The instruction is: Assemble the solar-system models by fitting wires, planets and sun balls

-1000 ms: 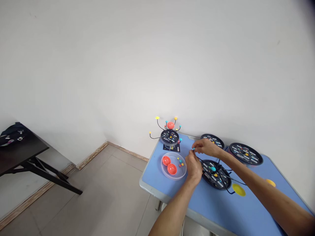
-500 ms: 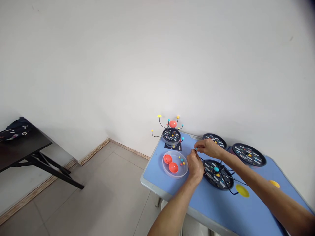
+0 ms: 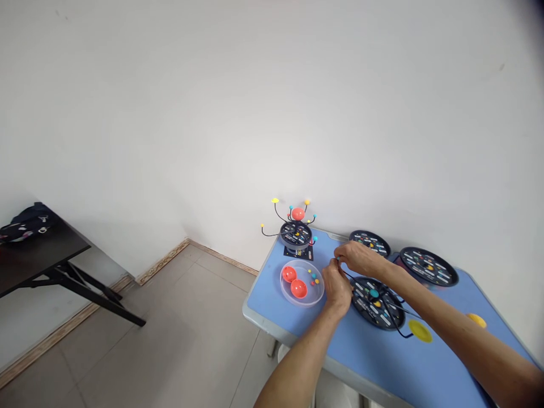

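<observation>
My left hand (image 3: 338, 285) is closed on the tip end of a thin black arm (image 3: 349, 275) that reaches out from a planet model (image 3: 366, 310) with a round dark printed base. Fingertips of my right hand (image 3: 357, 258) pinch a small blue ball at that same tip, mostly hidden by the fingers. A larger blue ball (image 3: 374, 293) sits over the base's middle, and a yellow disc (image 3: 420, 331) ends another arm at the front right. Just left of my hands stands a clear round tray (image 3: 302, 304) with two red half-shells (image 3: 299, 289) and several small coloured balls (image 3: 313, 276).
A fully fitted planet model (image 3: 296, 233) stands at the table's back left corner. Two more round bases (image 3: 429, 266) (image 3: 369, 242) are along the wall. An orange ball (image 3: 476, 320) shows beyond my right forearm. A black table (image 3: 46, 249) with a dark bag is far left.
Both hands stay at the arm's tip, and the small blue ball is now more covered by my fingers. The model's base and yellow disc have shifted very slightly right.
</observation>
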Tool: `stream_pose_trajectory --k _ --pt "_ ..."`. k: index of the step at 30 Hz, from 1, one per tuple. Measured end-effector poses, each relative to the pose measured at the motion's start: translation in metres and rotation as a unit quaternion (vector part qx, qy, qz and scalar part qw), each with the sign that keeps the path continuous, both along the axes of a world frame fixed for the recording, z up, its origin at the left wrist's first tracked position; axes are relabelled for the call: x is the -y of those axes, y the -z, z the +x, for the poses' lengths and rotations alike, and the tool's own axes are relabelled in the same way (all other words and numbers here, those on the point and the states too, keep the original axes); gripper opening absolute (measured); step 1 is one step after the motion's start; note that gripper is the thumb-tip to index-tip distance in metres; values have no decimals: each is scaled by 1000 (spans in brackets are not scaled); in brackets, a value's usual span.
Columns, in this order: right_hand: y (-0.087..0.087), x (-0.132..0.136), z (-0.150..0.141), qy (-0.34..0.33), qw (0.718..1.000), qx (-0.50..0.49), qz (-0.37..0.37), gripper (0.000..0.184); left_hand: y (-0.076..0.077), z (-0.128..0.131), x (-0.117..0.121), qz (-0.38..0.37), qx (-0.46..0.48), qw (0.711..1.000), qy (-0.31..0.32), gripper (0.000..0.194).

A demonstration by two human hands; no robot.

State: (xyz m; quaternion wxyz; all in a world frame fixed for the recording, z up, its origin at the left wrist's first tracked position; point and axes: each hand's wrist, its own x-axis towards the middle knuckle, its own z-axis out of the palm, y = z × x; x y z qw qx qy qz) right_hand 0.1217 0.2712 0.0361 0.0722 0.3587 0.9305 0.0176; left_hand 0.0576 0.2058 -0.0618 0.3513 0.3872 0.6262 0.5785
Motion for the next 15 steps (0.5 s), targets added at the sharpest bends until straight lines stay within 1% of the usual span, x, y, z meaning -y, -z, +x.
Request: stream_pose_trajectory --k 5,10,13,15 --pt "-2 3 -5 8 999 44 17 17 -3 0 2 4 -14 1000 -2 20" --pt "-1 3 -7 -1 998 59 29 17 -4 0 1 5 -17 1000 -6 20" --pt "0 2 -6 -19 998 54 34 16 -3 0 1 9 -22 1000 -7 20" --pt "0 2 -6 -42 998 44 33 11 -4 0 1 10 -25 1000 -7 21"
